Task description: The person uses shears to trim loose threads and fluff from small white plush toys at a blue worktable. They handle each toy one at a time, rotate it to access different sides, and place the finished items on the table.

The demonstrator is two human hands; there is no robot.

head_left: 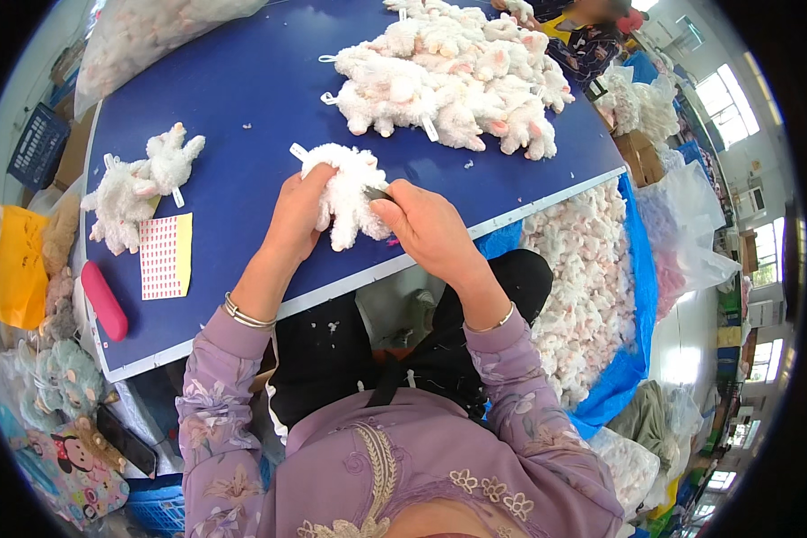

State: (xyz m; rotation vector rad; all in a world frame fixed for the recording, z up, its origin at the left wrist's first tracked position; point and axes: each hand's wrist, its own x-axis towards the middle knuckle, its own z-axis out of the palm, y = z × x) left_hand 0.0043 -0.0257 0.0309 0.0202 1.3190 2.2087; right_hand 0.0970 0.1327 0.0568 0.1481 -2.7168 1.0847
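A small white fluffy plush toy (351,193) with a white loop tag is held just above the blue table near its front edge. My left hand (298,208) is closed on the toy's left side, the thumb pressed into the fur. Closed in a pinch, my right hand (426,222) grips a small dark tool (376,193) against the toy's right side. Most of that tool is hidden by the fingers, so its kind cannot be made out.
A heap of white plush toys (448,76) covers the table's far right. More plush toys (121,202), a sticker sheet (160,255) and a pink case (104,301) lie at left. A blue-lined container (635,296) full of plush stands right. Another person (592,36) sits far right.
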